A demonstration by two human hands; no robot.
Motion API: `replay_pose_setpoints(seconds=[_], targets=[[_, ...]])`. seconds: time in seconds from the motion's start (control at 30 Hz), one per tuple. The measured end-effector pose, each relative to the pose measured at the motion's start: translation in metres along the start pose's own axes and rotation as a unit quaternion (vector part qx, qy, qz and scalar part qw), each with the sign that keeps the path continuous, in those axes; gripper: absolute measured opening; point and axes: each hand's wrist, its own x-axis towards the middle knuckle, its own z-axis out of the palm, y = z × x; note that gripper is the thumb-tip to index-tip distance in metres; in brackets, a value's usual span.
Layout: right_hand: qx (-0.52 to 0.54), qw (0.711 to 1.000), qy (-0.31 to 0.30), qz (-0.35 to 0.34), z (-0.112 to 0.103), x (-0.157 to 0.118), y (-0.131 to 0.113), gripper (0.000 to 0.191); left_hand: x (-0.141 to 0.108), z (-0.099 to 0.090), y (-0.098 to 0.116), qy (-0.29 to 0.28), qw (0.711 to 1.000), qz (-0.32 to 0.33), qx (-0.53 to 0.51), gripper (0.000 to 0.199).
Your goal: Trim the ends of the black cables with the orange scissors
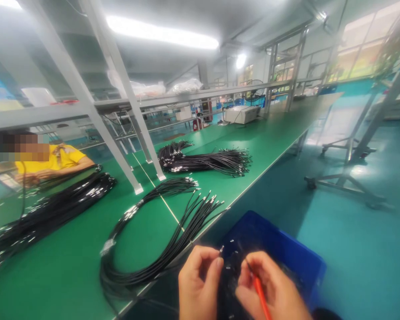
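My left hand (200, 280) is closed in a pinch, with a small silvery cable tip (222, 249) showing at its fingertips. To its right, my right hand (270, 284) has its fingers wrapped round a red-handled tool (261, 295); the tool's working end is mostly hidden by the fingers. Both hands are apart, over a blue bin (300, 258) holding dark, unclear contents. A curved bundle of black cables (153, 266) with silvery ends lies on the green table (73, 262), left of my hands.
Another black cable bundle (206, 162) lies farther back. A large bundle (53, 209) is at left, before a person in a yellow top (68, 158). Metal shelf posts (120, 80) rise from the table. A pale box (242, 114) sits beyond; a wheeled stand (346, 182) is at right.
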Motion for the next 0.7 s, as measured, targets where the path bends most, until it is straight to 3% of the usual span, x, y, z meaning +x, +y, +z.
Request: replay_pose_setpoints(seconds=[0.1,0.17,0.27,0.4,0.53,0.7], targets=[[0.048,0.989,0.116,-0.074,0.009,0.003,-0.008,0.016,-0.004,0.004,0.0,-0.011,1.0,0.004,-0.001,0.012],[0.084,0.982,0.137,-0.102,0.017,0.006,-0.014,0.017,-0.006,0.006,-0.001,-0.026,1.0,0.006,-0.003,0.014],[0.122,0.977,0.13,-0.115,0.028,0.009,-0.019,0.015,-0.008,0.007,-0.003,-0.037,0.999,0.006,-0.011,0.016],[0.163,0.977,0.113,-0.077,0.034,0.007,-0.016,0.019,-0.009,0.007,0.003,-0.039,0.997,-0.03,-0.062,0.019],[0.198,0.977,0.06,-0.051,0.034,0.001,-0.012,0.019,-0.008,0.003,0.013,-0.038,0.985,-0.091,-0.142,0.019],[0.214,0.975,0.049,-0.02,0.028,0.001,-0.008,0.023,-0.003,-0.003,0.011,-0.085,0.98,-0.109,-0.142,0.017]])
